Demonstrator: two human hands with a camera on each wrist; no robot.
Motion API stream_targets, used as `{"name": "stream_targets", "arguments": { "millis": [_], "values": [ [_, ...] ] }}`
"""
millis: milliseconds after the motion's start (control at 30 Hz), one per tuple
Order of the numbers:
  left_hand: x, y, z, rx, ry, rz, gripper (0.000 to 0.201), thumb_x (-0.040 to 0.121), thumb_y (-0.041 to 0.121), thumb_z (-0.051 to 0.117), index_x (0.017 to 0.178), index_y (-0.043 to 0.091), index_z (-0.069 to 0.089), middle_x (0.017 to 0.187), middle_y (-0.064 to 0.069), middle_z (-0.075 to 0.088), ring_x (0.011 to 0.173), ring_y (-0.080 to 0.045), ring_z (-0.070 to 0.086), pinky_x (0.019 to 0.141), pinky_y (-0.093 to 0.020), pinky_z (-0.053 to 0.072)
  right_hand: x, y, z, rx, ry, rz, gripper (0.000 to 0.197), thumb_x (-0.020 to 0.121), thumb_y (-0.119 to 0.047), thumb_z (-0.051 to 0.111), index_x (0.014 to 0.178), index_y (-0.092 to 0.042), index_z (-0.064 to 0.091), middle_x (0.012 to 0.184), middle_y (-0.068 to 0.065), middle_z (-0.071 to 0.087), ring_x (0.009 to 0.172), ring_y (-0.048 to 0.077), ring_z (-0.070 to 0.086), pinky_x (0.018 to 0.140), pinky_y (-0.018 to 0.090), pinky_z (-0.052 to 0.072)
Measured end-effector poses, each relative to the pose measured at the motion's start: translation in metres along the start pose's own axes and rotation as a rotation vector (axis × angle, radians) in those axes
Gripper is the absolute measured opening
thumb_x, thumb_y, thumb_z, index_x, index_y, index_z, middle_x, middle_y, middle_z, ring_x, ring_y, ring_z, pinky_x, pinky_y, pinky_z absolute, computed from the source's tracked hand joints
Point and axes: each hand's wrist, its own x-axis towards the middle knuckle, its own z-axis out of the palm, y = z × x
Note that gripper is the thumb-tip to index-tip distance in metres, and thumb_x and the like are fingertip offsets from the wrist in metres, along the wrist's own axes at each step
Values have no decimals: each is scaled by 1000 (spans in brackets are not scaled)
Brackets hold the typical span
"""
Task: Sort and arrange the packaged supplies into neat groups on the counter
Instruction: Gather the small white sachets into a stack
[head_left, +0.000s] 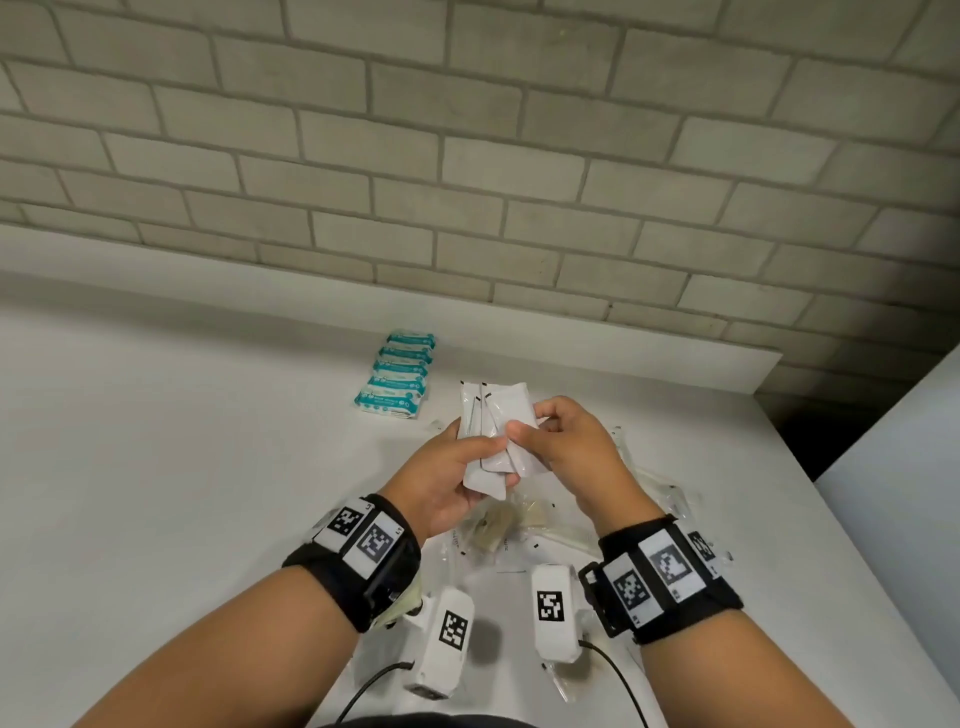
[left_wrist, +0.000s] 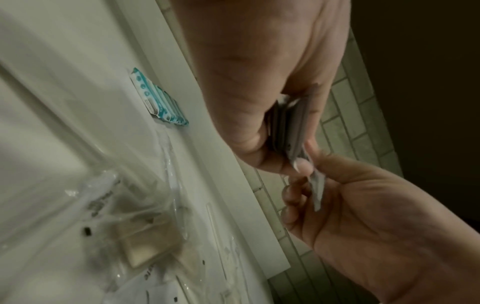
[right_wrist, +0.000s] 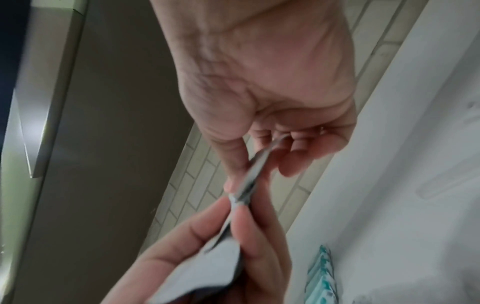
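Both hands hold a fanned stack of flat white packets (head_left: 496, 431) above the white counter (head_left: 208, 441). My left hand (head_left: 460, 465) grips the stack's lower end, thumb across the front. My right hand (head_left: 550, 436) pinches the packets from the right side between thumb and fingers. In the left wrist view the packets (left_wrist: 293, 131) show edge-on between the fingers. The right wrist view shows the packets (right_wrist: 253, 172) as a thin edge pinched by both hands. A neat row of teal and white wipe packs (head_left: 397, 375) lies farther back on the counter.
Clear plastic pouches with beige pads (head_left: 511, 525) and other transparent wrapped items lie under and right of the hands. A brick wall (head_left: 467, 156) backs the counter. The counter's right edge (head_left: 852, 530) drops off beside a white panel (head_left: 909, 467).
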Motion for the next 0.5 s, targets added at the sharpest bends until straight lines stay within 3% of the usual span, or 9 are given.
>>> {"name": "stream_targets", "arguments": {
  "millis": [67, 133, 200, 300, 400, 500],
  "values": [
    [-3, 5, -5, -11, 29, -11, 38, 93, -2, 52, 128, 13, 54, 115, -17, 66, 98, -31, 66, 76, -40, 58, -1, -1, -1, 34, 33, -5, 27, 75, -27, 77, 76, -18, 52, 75, 5, 60, 69, 23, 56, 65, 38, 45],
    [-7, 9, -9, -28, 20, -25, 35, 94, -1, 49, 127, 10, 53, 113, -20, 68, 103, -37, 66, 76, -43, 58, -3, -4, -1, 105, 80, -23, 23, 84, -14, 69, 79, -15, 47, 84, 11, 68, 74, 29, 64, 66, 39, 47],
    [-10, 12, -14, -51, -3, -36, 33, 96, 2, 45, 129, 7, 51, 115, -20, 68, 105, -39, 66, 78, -46, 58, -8, -11, -1, 160, 85, -71, 19, 89, -7, 62, 82, -12, 45, 94, 10, 70, 73, 22, 67, 67, 37, 49],
    [-15, 17, -20, -69, -40, -45, 30, 98, 5, 43, 126, 7, 53, 116, -20, 68, 102, -39, 67, 77, -44, 59, -16, -14, 7, 54, 44, -152, 23, 85, -12, 70, 77, -13, 49, 89, 4, 56, 62, 10, 54, 60, 26, 42],
    [-18, 19, -25, -57, -58, -22, 28, 97, 3, 44, 119, 13, 57, 107, -18, 72, 95, -35, 70, 74, -41, 61, -21, -11, 21, 41, -35, -125, 13, 85, -8, 68, 89, -16, 59, 111, 9, 54, 71, 10, 65, 55, 16, 45],
    [-21, 20, -35, -9, -62, -6, 29, 96, 2, 47, 119, 16, 58, 107, -14, 73, 94, -31, 70, 77, -43, 60, -23, -9, 31, 80, -32, -86, 40, 81, -2, 71, 107, -24, 52, 111, 12, 56, 80, 17, 60, 58, 20, 48]
  ]
}}
